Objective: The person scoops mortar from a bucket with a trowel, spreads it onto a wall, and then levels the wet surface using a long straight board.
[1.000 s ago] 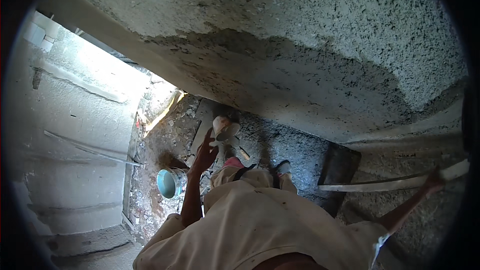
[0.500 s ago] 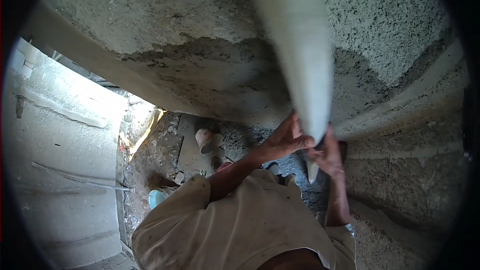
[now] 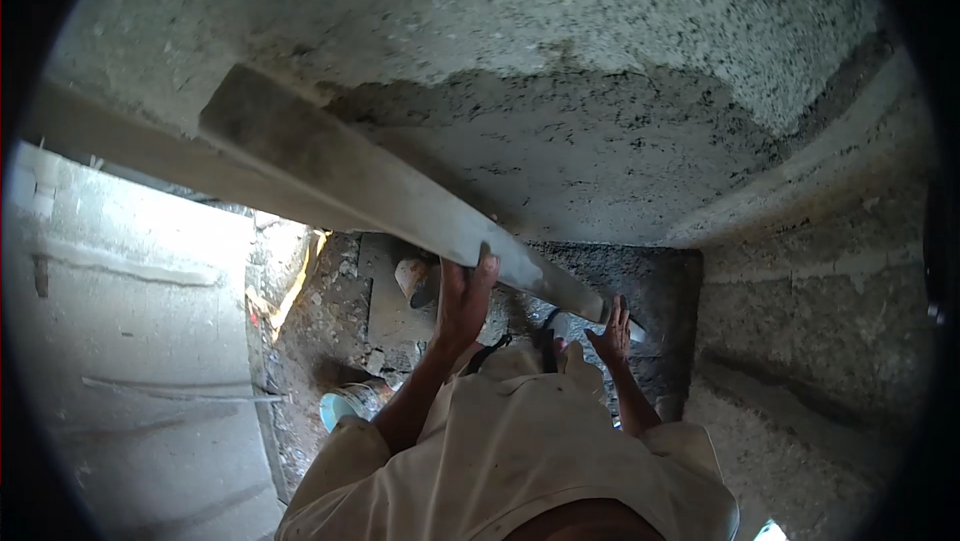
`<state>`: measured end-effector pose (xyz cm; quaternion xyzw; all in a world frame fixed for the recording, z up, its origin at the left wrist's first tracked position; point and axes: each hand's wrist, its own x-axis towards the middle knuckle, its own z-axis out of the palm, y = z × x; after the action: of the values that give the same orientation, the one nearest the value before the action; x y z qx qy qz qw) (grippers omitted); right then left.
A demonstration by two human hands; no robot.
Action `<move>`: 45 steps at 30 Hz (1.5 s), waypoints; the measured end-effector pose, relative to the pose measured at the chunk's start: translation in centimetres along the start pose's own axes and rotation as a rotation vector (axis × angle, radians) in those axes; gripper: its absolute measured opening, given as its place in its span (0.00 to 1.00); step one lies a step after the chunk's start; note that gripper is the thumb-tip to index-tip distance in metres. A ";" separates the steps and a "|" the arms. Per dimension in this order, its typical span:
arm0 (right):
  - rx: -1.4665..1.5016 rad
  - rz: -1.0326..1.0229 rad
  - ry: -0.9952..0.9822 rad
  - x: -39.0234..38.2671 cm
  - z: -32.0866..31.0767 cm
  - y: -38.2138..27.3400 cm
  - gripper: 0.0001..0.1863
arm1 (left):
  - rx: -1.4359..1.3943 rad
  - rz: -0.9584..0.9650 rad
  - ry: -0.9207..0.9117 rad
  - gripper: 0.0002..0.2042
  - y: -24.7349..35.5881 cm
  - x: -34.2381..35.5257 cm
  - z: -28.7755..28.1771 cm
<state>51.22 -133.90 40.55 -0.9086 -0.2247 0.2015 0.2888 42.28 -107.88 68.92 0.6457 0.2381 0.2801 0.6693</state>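
**Long straight bar held across the body, left hand gripping, right hand loose at the low end**

Through the head camera I see a long, straight, pale-grey bar with flat faces [image 3: 370, 183] slanting in front of the body, its broad end up to the left and its far end down to the right. Behind it stands a rough grey wall with a darker, smoother patch [image 3: 560, 156]. I cannot tell whether bar and wall touch.

My left hand [image 3: 462, 303] grasps the bar partway along, the thumb lying on its face and what looks like a fingertip showing past the far edge. My right hand [image 3: 612, 336] is by the lower end with its fingers extended and spread, not clenched; whether the palm bears on the bar I cannot tell.

I judge the bar stiff, as its edges run straight, and more awkward than heavy: metal or wood, I cannot say. Its length should make it swing readily from a single grip. Smudges on the face suggest a gritty or damp surface that could slip. I would take it by both edges, hands set well apart either side of the middle, and mind the long upper end.

Below, a whitish rounded container [image 3: 412, 279] and a pale-blue bucket [image 3: 340, 408] sit on the littered floor.
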 end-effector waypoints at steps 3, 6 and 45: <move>-0.038 0.205 0.228 0.8 3.5 1.2 0.43 | 0.257 0.006 -0.025 0.22 -0.5 -1.7 -0.1; -0.080 0.345 0.212 1.1 6.3 3.6 0.34 | 0.283 -0.012 -0.074 0.21 -0.1 -2.1 -0.7; -0.809 -1.054 1.553 21.1 -0.9 -29.7 0.25 | 1.639 1.498 0.618 0.35 -6.6 21.4 -44.9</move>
<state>60.26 -101.45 54.49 -0.6034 -0.3977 -0.6867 0.0784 27.79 -60.48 60.91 0.7701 0.0593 0.5148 -0.3720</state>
